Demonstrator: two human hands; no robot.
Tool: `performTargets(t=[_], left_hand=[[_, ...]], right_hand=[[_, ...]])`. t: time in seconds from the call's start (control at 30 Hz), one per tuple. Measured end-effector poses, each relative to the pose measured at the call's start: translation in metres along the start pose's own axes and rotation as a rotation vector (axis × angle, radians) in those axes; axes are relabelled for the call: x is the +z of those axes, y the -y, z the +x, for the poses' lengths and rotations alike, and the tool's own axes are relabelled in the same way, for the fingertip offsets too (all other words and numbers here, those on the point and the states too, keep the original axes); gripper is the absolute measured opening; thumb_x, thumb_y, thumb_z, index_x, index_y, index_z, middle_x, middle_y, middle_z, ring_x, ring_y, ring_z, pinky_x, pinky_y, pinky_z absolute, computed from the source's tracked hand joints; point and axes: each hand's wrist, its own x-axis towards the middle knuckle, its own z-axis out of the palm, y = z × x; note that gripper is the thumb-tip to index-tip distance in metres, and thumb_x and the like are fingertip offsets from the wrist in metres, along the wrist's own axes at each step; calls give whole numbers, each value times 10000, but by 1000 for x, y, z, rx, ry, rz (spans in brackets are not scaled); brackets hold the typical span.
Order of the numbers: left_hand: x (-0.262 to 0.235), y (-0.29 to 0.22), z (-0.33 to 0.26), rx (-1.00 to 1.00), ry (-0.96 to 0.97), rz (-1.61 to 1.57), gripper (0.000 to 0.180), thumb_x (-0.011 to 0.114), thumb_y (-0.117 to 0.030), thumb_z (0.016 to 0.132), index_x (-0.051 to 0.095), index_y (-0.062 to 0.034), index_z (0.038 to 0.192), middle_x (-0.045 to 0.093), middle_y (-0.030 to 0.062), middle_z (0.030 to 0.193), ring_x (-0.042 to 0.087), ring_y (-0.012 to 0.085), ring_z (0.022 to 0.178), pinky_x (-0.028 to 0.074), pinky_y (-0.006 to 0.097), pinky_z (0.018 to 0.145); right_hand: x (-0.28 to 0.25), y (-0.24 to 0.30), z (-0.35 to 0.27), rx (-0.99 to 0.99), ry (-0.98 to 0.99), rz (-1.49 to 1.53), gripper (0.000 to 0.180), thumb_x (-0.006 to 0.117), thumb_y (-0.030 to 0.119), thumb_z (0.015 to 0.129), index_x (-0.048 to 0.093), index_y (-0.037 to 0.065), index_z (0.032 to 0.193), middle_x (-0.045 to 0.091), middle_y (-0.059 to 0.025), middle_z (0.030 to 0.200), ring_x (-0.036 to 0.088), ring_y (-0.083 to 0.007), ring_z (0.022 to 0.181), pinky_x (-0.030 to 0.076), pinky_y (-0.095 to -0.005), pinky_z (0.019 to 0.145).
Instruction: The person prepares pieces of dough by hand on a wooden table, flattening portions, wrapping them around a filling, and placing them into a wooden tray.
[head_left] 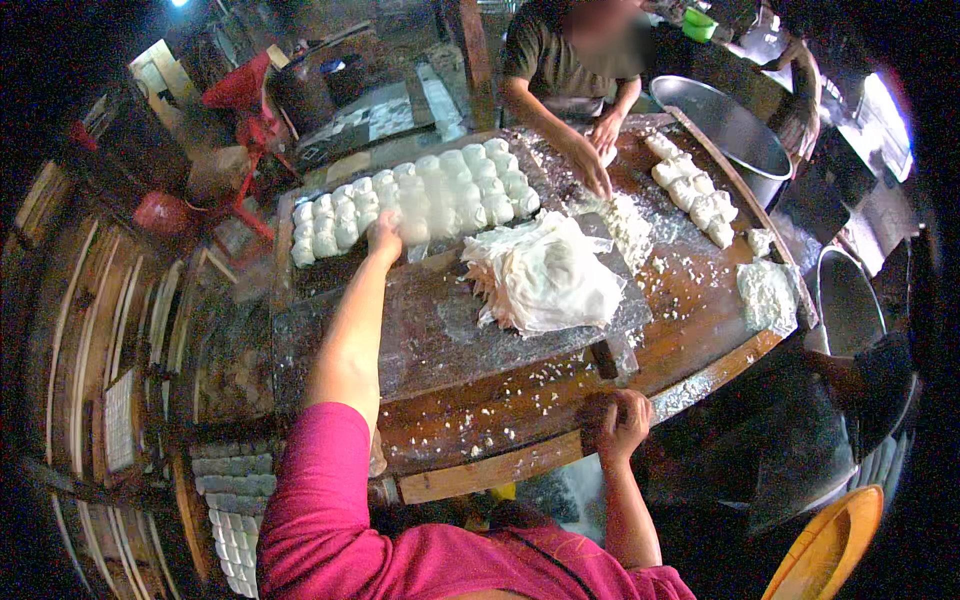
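White blocks point(415, 200) lie in rows on the far board point(285, 215); my left hand point(384, 238) rests at their near edge, fingers seemingly curled. My right hand point(622, 422) grips the table edge point(480, 472), near the cloth pile point(545, 280).

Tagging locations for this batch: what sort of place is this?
Probably a small food workshop, perhaps for tofu or curd. Rows of white blocks cover a wet wooden table, with a heap of white cloths and large metal basins alongside.
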Motion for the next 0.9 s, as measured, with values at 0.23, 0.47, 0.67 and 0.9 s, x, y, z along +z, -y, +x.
performTargets(t=[0.23, 0.47, 0.67, 0.9], left_hand=[[-49, -37, -14, -6, 2, 52, 371, 567, -80, 742, 489, -59, 1104, 576, 195, 1017, 557, 340, 923, 436, 412, 802], [-151, -82, -99, -301, 503, -685, 423, 535, -214, 845, 437, -114, 1244, 470, 75, 1231, 392, 201, 1180, 266, 434, 979], [-225, -119, -214, -298, 624, -665, 431, 549, -255, 846, 449, -102, 1236, 452, 44, 1259, 402, 179, 1173, 290, 347, 966], [-237, -106, -272, -256, 146, -511, 404, 549, -166, 845, 451, -41, 1217, 462, 84, 1241, 403, 182, 1168, 299, 313, 974]], right_hand=[[-7, 3, -1, 7, -42, -35, 94, 578, 84, 699, 565, 57, 788, 586, -106, 811, 538, -292, 807, 417, -379, 750], [9, -24, -7, 71, -87, -77, 115, 592, 42, 660, 564, 54, 771, 585, -106, 807, 534, -305, 834, 422, -380, 756], [-9, -3, 3, 169, -31, -28, 142, 579, 137, 703, 558, 65, 823, 575, -118, 855, 507, -328, 893, 391, -416, 807], [-2, -66, 123, 318, -139, 267, 106, 613, 105, 753, 637, 44, 836, 625, -113, 772, 596, -200, 662, 466, -302, 626]])
